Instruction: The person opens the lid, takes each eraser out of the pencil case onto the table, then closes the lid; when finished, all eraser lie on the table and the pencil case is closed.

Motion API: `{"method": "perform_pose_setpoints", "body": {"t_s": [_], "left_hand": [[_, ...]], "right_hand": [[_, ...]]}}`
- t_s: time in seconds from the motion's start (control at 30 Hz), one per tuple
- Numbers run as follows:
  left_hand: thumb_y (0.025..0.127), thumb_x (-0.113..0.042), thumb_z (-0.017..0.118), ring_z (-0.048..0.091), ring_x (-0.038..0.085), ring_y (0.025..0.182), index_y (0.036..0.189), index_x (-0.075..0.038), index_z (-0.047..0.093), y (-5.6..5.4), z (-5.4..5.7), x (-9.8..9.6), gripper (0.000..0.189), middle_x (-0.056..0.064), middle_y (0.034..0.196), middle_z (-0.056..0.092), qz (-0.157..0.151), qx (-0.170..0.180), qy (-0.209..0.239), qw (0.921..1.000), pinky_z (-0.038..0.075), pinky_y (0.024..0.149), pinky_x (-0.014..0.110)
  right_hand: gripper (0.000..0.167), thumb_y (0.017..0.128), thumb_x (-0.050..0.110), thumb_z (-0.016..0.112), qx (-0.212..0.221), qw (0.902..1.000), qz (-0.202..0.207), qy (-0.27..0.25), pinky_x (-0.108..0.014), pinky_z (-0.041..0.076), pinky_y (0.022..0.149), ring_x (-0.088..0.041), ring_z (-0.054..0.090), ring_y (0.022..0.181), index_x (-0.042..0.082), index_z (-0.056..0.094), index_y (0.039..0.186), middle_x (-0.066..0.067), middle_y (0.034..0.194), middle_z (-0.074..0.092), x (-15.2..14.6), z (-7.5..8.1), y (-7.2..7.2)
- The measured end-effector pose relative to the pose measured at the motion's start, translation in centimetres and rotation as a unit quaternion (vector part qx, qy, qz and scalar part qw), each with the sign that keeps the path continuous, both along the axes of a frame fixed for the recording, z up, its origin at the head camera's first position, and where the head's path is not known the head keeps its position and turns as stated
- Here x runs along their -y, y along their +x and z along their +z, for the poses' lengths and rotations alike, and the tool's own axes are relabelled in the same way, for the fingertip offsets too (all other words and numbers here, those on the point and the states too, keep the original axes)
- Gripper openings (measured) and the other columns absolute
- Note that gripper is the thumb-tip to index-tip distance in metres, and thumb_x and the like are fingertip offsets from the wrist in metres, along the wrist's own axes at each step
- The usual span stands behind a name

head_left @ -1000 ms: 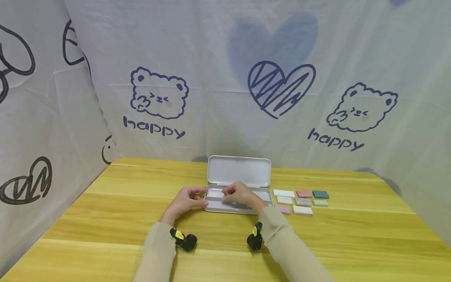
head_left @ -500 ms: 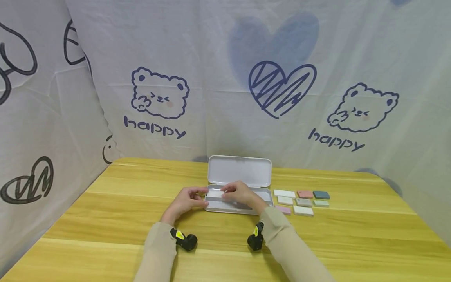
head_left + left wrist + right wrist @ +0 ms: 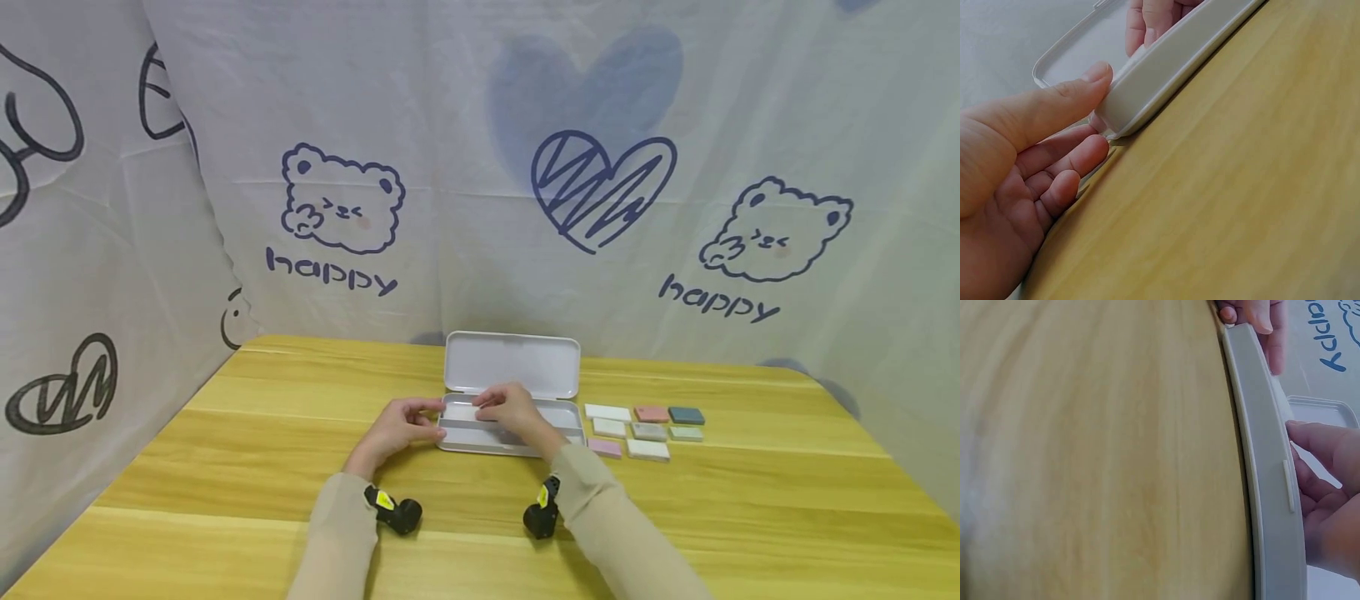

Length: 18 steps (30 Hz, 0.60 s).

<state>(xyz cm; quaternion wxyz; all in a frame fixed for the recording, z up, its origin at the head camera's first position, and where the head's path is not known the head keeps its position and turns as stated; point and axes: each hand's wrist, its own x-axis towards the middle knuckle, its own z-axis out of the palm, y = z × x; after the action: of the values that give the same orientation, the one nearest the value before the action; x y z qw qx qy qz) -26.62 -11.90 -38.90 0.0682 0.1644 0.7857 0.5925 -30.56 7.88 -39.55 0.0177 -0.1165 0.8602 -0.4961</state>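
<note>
A white pencil case (image 3: 510, 448) lies with its lid (image 3: 512, 365) raised behind it. My left hand (image 3: 393, 432) holds the case's left end, thumb at the front corner and fingers against the end wall in the left wrist view. Inside the back compartment, at its left end, sits a white eraser-like block (image 3: 461, 411). My right hand (image 3: 513, 412) reaches over the case and pinches the block's right end between thumb and fingers. In the right wrist view the right hand (image 3: 1329, 481) is behind the front wall, which hides part of the block.
To the case's right, several small eraser-like blocks lie in rows on the wooden table (image 3: 262, 467): white (image 3: 607, 412), pink (image 3: 652, 414), dark blue (image 3: 686, 415), grey (image 3: 648, 431), pale green (image 3: 686, 434) and lilac (image 3: 604, 448). A printed cloth (image 3: 465, 250) hangs behind.
The head view has shifted slightly. Both hands and the case keep nearly the same places, with only a small movement of the right fingers at the white block.
</note>
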Motion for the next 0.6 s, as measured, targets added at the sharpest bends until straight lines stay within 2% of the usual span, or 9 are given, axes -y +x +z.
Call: {"method": "perform_pose_setpoints", "body": {"t_s": [0.1, 0.33, 0.43, 0.6], "left_hand": [[0.075, 0.003, 0.066, 0.05, 0.015, 0.073, 0.113, 0.014, 0.051, -0.2, -0.2, 0.1, 0.042, 0.027, 0.105, 0.055, 0.003, -0.001, -0.001, 1.0, 0.041, 0.061, 0.023], [0.073, -0.001, 0.07, 0.049, 0.013, 0.07, 0.113, 0.01, 0.055, -1.8, -2.4, 0.4, 0.044, 0.02, 0.094, 0.058, 0.007, 0.007, 0.007, 0.9999, 0.038, 0.056, 0.022], [0.073, -0.002, 0.071, 0.049, 0.012, 0.07, 0.113, 0.009, 0.055, -2.1, -2.7, 0.5, 0.045, 0.017, 0.093, 0.059, 0.009, 0.002, 0.003, 1.0, 0.039, 0.056, 0.021], [0.073, -0.002, 0.071, 0.051, 0.013, 0.072, 0.113, 0.01, 0.055, -2.2, -2.8, 0.5, 0.045, 0.018, 0.099, 0.059, 0.01, -0.005, 0.003, 0.9999, 0.041, 0.058, 0.021]], "right_hand": [[0.012, 0.076, -0.002, 0.066, 0.016, 0.9996, -0.006, -0.023, -0.023, 0.045, 0.062, -0.01, 0.055, 0.067, -0.004, 0.067, 0.087, -0.008, 0.079, 0.065, 0.0, 0.0, -0.1], [0.014, 0.078, -0.007, 0.06, 0.042, 0.993, -0.019, -0.108, -0.029, 0.05, 0.063, -0.013, 0.059, 0.064, -0.011, 0.064, 0.091, -0.012, 0.077, 0.064, -0.6, 0.0, -0.2], [0.015, 0.078, -0.008, 0.059, 0.047, 0.9899, -0.025, -0.131, -0.03, 0.051, 0.061, -0.014, 0.059, 0.061, -0.013, 0.063, 0.091, -0.012, 0.075, 0.063, -0.8, 0.1, -0.1], [0.016, 0.079, -0.007, 0.058, 0.059, 0.9869, -0.03, -0.147, -0.031, 0.051, 0.061, -0.015, 0.059, 0.06, -0.014, 0.062, 0.093, -0.01, 0.073, 0.062, -1.2, 0.4, 0.0]]}}
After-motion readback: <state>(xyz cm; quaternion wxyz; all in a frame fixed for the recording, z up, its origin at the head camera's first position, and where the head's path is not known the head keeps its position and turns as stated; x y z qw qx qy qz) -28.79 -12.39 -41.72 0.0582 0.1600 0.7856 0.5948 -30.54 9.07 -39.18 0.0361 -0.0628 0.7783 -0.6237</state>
